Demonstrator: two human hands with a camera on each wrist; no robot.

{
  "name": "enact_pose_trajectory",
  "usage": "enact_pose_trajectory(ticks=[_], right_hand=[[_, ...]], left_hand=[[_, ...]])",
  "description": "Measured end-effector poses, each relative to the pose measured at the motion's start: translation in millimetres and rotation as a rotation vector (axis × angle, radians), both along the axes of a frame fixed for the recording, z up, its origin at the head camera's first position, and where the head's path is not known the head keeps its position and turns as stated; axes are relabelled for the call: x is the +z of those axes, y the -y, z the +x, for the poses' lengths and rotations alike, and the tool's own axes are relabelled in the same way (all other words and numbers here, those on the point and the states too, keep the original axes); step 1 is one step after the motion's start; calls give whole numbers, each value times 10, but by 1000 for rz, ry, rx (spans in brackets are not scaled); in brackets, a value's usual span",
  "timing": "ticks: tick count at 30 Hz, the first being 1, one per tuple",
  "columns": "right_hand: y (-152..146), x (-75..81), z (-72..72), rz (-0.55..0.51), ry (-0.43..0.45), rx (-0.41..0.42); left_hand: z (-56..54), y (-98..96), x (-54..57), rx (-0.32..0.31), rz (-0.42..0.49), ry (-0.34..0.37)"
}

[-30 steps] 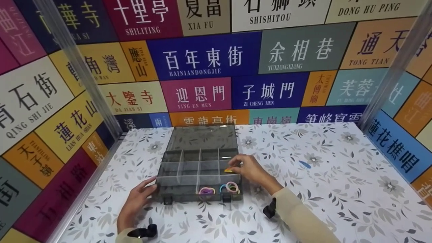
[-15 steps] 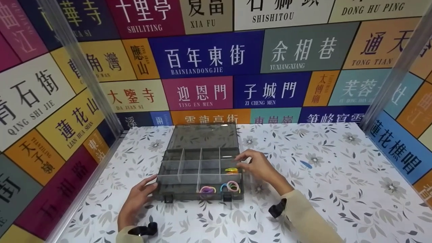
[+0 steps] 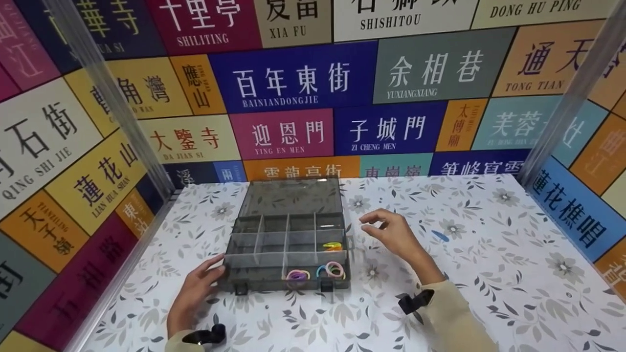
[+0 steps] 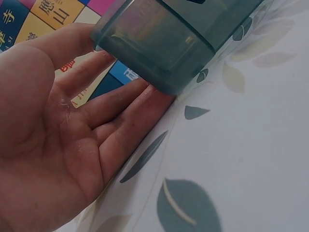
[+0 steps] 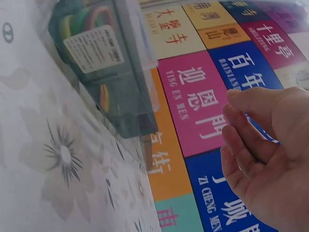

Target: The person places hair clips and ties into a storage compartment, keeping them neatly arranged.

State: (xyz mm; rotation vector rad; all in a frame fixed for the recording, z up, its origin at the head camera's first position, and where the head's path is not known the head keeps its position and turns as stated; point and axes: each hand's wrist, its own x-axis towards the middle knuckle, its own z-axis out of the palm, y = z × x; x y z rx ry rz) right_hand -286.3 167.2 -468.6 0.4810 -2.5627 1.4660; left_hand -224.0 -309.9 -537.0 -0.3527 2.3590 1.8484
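A smoky, see-through compartment box [image 3: 254, 275] stands on the table with its lid [image 3: 293, 198] raised at the back. My left hand [image 3: 195, 288] rests against the box's left side; in the left wrist view its fingers [image 4: 128, 118] stretch to the box's lower corner. Off the right side, my right hand [image 3: 393, 234] hovers with loosely bent fingers and nothing in them. Small yellow and orange pieces [image 3: 333, 246], shaped like hair clips, lie in a right compartment. The front row holds a purple bunch of hair ties [image 3: 297, 275] and a pink hair tie [image 3: 335, 269].
A small blue, leaf-shaped piece [image 3: 440, 235] lies on the flower-patterned tablecloth [image 3: 489, 283] right of my right hand. Walls of coloured street-name signs [image 3: 298, 78] enclose the table's back and sides. A white label [image 5: 94, 49] shows on the box's right side.
My right hand has let go of the yellow piece inside the right compartment, then drawn back to the right, away from the box. The left hand has stayed at the box's left side.
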Motion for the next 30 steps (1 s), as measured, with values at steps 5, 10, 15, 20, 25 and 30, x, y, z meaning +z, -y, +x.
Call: enact_pose_trajectory(ticks=[5,10,15,20,25,30], right_hand=[[-171,-19,-18,-7,-13,-72],[-372,-27,-36,-5,-4,-135],[-655,-35,-76,-1,-34,-222],[-990,-113,-101,-13,-50,-318],[-1244,-202,-94,-2,-10,-401],[-1414,-317,-82,14,50,-444]], left_hand=[[27,11,5,12,7,19],[18,7,9,15,11,-4],[-3,-13,14,28,22,-10],[-2,-14,11,20,29,-17],[-7,-10,18,22,24,-11],[-10,-8,19,21,21,-6]])
